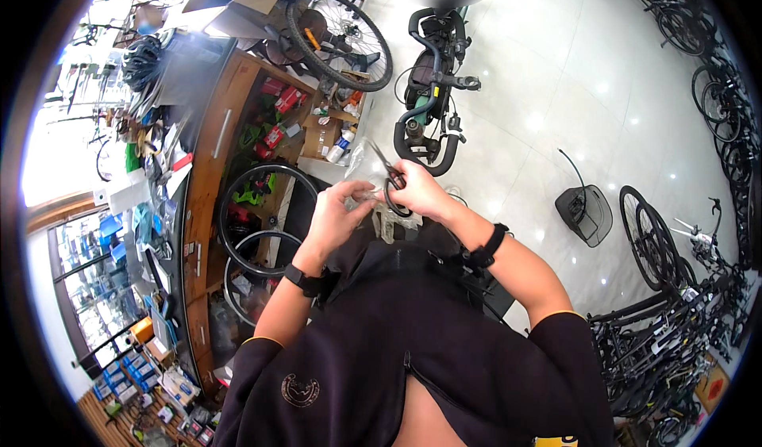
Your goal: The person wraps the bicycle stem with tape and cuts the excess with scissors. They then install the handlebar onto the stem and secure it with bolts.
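In front of my chest, my right hand (422, 193) grips a pair of scissors (397, 199) by the dark loop handles, the blades pointing up and away to the left. My left hand (337, 215) is closed in a pinch on a crinkled clear plastic bag (362, 164). The fingertips of both hands come close together at the plastic. More of the clear material hangs below my fingers, but its contents cannot be made out.
A bicycle with dark handlebars (446, 157) stands ahead. Bicycle wheels (384, 70) and loose rims (225, 209) lean by the wooden cabinet (213, 161) on the left. A dark basket-like thing (597, 223) lies on the floor, and bicycles (667, 332) line the right.
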The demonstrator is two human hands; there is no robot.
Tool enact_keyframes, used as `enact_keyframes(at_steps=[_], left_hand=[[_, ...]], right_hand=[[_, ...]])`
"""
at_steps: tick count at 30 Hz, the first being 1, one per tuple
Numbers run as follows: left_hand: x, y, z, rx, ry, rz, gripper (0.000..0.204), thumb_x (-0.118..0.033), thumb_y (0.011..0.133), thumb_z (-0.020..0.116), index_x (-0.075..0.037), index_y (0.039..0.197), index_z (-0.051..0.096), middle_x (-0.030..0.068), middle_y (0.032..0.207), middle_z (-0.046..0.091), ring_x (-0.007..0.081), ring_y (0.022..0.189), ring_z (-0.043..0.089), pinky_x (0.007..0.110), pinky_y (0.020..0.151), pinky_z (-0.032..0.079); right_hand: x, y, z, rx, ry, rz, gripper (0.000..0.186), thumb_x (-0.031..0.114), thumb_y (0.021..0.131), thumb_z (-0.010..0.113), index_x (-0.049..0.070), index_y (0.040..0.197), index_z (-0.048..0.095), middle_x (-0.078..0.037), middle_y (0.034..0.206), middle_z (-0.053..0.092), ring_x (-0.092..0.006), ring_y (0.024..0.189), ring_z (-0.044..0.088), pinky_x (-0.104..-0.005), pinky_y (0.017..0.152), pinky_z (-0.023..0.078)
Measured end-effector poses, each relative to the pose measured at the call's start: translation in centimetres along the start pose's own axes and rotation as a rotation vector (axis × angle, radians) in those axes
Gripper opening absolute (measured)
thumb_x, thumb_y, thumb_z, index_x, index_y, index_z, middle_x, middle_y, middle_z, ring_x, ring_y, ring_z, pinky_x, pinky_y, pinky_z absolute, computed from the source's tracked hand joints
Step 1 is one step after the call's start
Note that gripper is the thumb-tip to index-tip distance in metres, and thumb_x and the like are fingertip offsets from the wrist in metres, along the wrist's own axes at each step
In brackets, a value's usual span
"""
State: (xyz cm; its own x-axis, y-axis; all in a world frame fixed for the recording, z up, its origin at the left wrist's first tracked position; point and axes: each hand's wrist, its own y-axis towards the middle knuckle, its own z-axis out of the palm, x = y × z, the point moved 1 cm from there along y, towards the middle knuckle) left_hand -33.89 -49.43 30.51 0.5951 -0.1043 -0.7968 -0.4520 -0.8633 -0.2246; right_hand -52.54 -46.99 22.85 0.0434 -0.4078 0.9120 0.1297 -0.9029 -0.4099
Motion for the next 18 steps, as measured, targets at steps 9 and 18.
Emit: enact_keyframes(at_steps=[9,18], left_hand=[[6.4,-5.1,-8.1,-0.313,0.233,0.053,0.019,-0.008,0.082,0.072,-0.003,0.101,0.071,0.0127,0.084,0.068,0.0247,0.078,0.066,0.033,0.073,0.052],[23.4,-15.5,-19.8,-0.755,-0.319,-0.184,0.019,-0.006,0.09,0.065,0.001,0.108,0.067,-0.0005,0.083,0.064,0.0064,0.075,0.056,0.024,0.069,0.047]], right_hand=[[6.2,-0.5,3.2,0.133,0.018,-0.039,0.057,0.007,0.08,0.076,-0.005,0.127,0.046,-0.005,0.092,0.06,-0.0117,0.082,0.058,-0.0263,0.071,0.051],[9.5,5.6,11.4,-0.15,-0.014,-0.171,0.047,0.012,0.092,0.06,-0.004,0.131,0.038,-0.008,0.095,0.065,-0.008,0.07,0.055,-0.0211,0.059,0.043]])
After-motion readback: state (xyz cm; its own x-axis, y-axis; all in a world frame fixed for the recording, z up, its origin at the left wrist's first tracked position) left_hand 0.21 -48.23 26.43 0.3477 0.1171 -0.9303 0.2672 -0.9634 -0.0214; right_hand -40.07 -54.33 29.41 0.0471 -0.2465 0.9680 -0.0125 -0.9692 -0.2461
